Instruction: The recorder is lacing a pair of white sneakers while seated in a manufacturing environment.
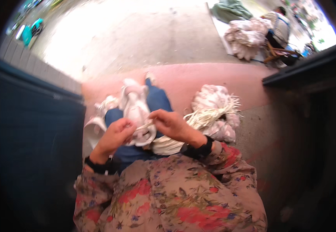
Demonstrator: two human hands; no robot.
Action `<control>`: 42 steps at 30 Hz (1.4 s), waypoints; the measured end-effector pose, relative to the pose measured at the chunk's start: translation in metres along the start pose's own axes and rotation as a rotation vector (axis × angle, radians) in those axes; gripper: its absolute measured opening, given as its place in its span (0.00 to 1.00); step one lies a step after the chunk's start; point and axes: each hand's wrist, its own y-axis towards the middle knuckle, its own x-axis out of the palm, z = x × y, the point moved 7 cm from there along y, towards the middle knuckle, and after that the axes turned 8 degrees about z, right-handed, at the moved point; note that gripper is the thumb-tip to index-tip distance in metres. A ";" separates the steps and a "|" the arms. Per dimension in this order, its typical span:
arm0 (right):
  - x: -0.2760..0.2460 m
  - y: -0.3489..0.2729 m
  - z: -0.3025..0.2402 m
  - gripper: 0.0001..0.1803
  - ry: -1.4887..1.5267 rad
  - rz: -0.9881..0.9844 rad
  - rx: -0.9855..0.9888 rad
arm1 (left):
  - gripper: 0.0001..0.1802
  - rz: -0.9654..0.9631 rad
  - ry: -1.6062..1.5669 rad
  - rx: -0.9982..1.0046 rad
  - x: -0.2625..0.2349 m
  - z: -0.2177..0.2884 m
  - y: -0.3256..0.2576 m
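My left hand [119, 133] and my right hand [170, 123] are raised over my lap, both with fingers pinched. Between them runs a short pale cord [144, 126], with an end at the fingers of each hand. Just beneath and beyond the cord lies a bundle of white cloth pieces that look like gloves [134, 102], resting between my knees. Its near end shows a rounded, open-looking rim. Blur hides the finer detail at my fingertips.
To the right sits a pile of whitish gloves [210, 96] with loose cream cords [214, 116] across it. More white cloth [94, 129] is by my left knee. Dark panels [36, 127] stand at both sides. Farther off, a person [278, 27] sits beside another glove pile [247, 34].
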 end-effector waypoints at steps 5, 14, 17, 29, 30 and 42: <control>-0.006 -0.014 0.029 0.10 -0.549 0.015 -0.089 | 0.07 0.007 0.094 0.024 -0.019 -0.024 0.010; 0.078 0.003 0.050 0.21 0.379 -0.197 0.440 | 0.08 0.013 0.076 0.007 -0.004 -0.037 0.034; 0.064 0.003 0.059 0.18 0.113 -0.256 0.424 | 0.09 0.044 0.059 0.010 -0.034 -0.027 0.033; 0.023 0.031 0.106 0.14 0.116 -0.142 0.647 | 0.10 0.542 0.635 0.323 -0.068 -0.006 0.074; 0.022 0.030 0.110 0.14 0.117 -0.142 0.647 | 0.12 0.563 0.702 0.309 -0.072 -0.011 0.077; 0.038 0.035 0.116 0.14 0.054 -0.029 0.411 | 0.07 0.593 1.063 0.623 -0.034 -0.005 0.084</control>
